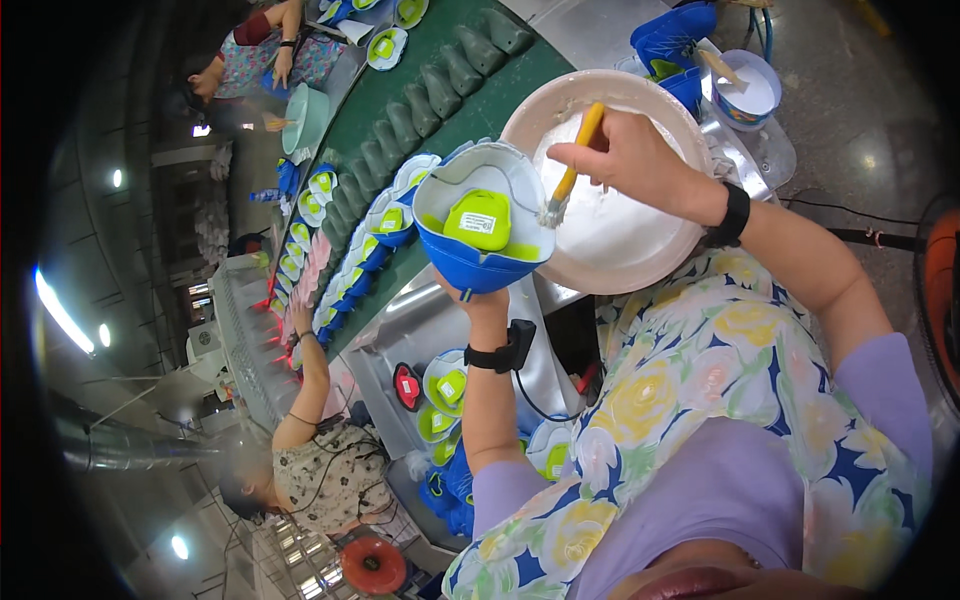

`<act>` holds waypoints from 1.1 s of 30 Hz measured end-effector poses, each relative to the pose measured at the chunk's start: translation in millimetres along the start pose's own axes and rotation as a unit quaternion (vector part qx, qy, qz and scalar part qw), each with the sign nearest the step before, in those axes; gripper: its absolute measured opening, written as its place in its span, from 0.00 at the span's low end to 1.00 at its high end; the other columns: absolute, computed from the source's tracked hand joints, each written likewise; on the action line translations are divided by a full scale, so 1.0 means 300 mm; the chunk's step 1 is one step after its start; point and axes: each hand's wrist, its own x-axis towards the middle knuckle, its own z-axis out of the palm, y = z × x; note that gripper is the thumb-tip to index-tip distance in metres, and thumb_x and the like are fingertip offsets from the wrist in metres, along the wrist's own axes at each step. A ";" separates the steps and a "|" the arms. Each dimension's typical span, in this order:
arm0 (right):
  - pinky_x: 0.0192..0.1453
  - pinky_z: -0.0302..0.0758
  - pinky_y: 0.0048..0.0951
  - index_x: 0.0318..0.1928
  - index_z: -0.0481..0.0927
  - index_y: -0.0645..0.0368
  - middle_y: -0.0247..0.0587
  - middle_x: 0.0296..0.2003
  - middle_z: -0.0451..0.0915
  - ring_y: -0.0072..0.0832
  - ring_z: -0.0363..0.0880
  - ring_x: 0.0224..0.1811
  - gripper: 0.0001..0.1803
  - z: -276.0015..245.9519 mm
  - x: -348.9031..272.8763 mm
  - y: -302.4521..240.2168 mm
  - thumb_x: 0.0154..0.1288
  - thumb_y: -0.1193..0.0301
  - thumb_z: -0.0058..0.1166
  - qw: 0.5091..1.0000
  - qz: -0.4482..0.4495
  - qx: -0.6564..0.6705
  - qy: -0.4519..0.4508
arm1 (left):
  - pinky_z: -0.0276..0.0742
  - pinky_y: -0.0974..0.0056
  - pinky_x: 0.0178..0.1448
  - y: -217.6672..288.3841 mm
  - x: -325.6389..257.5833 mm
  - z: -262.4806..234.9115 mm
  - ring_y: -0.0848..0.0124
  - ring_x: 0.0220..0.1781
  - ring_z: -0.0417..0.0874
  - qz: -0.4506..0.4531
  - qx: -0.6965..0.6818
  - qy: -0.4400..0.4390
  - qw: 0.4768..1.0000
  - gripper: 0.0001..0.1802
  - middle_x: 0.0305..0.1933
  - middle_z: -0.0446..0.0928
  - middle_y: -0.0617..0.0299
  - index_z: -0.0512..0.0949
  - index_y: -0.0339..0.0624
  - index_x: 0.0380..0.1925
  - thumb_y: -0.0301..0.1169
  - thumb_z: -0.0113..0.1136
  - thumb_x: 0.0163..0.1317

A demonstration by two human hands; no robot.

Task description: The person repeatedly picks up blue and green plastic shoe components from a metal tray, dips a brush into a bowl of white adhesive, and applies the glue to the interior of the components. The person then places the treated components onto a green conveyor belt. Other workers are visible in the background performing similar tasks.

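Observation:
My left hand (pixel 472 298) is closed around the underside of a blue shoe upper (pixel 470 262), holding it up with its opening facing me. A white lining and a bright green tongue with a white label show inside. My right hand (pixel 655 165) grips a brush (pixel 566 184) by its yellow handle. The whitish bristles point down at the upper's right rim; whether they touch it I cannot tell. Below the brush and right hand, a pale pink basin (pixel 690 125) holds white liquid (pixel 625 235). The upper overlaps the basin's left edge.
A green conveyor belt (pixel 520 95) carries grey shoe lasts (pixel 442 92) and a row of blue uppers (pixel 372 258). A grey bin (pixel 375 345) holds more uppers. Far right stands a bucket (pixel 745 112) with a brush. Two co-workers (pixel 335 480) are along the line at left.

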 end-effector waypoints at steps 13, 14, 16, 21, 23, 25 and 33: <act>0.25 0.73 0.21 0.31 0.78 0.65 0.39 0.21 0.80 0.22 0.79 0.21 0.18 -0.049 -0.031 -0.028 0.61 0.60 0.65 0.995 -0.086 0.033 -0.030 | 0.77 0.61 0.54 0.002 0.091 -0.011 0.62 0.53 0.80 -0.220 -0.276 -0.075 0.933 0.26 0.55 0.76 0.53 0.69 0.36 0.60 0.40 0.53 0.68; 0.25 0.72 0.20 0.32 0.78 0.64 0.38 0.21 0.79 0.21 0.79 0.22 0.17 -0.068 -0.024 -0.034 0.61 0.61 0.65 0.992 -0.118 0.006 -0.032 | 0.80 0.61 0.46 -0.037 0.068 -0.033 0.61 0.48 0.82 -0.272 -0.302 -0.139 0.903 0.27 0.52 0.78 0.50 0.69 0.37 0.60 0.43 0.52 0.68; 0.32 0.74 0.23 0.37 0.78 0.60 0.38 0.28 0.81 0.25 0.80 0.29 0.12 -0.081 -0.018 -0.047 0.63 0.65 0.64 0.978 -0.206 -0.005 -0.046 | 0.82 0.65 0.31 -0.101 0.039 -0.049 0.59 0.39 0.85 -0.537 -0.615 -0.205 0.540 0.28 0.50 0.80 0.49 0.70 0.41 0.60 0.48 0.49 0.68; 0.42 0.77 0.31 0.42 0.77 0.59 0.40 0.35 0.80 0.36 0.81 0.38 0.11 -0.024 -0.012 -0.068 0.62 0.69 0.64 0.920 -0.367 0.038 -0.129 | 0.83 0.64 0.23 0.177 0.004 0.061 0.61 0.39 0.87 -0.614 -0.678 -0.214 0.343 0.30 0.50 0.81 0.50 0.72 0.43 0.59 0.54 0.48 0.67; 0.39 0.76 0.36 0.39 0.75 0.59 0.42 0.32 0.78 0.43 0.79 0.34 0.12 0.000 0.000 -0.066 0.64 0.64 0.61 0.885 -0.439 0.017 -0.154 | 0.80 0.70 0.19 0.418 0.116 0.105 0.66 0.31 0.86 -0.745 -0.489 -0.085 0.446 0.27 0.44 0.82 0.54 0.74 0.42 0.55 0.52 0.48 0.69; 0.37 0.76 0.36 0.38 0.75 0.59 0.43 0.32 0.78 0.43 0.80 0.34 0.13 0.001 0.013 -0.054 0.64 0.63 0.60 0.898 -0.417 -0.022 -0.139 | 0.79 0.71 0.19 0.261 0.031 0.090 0.66 0.28 0.85 -0.641 -0.652 -0.211 0.344 0.26 0.42 0.82 0.53 0.74 0.41 0.54 0.51 0.49 0.69; 0.27 0.73 0.26 0.38 0.77 0.60 0.44 0.22 0.80 0.32 0.79 0.22 0.14 -0.130 0.042 -0.031 0.62 0.62 0.63 0.969 -0.158 -0.125 -0.143 | 0.85 0.56 0.44 0.215 0.053 0.072 0.58 0.44 0.85 -0.579 -0.640 -0.081 0.499 0.26 0.55 0.78 0.50 0.70 0.40 0.60 0.44 0.52 0.68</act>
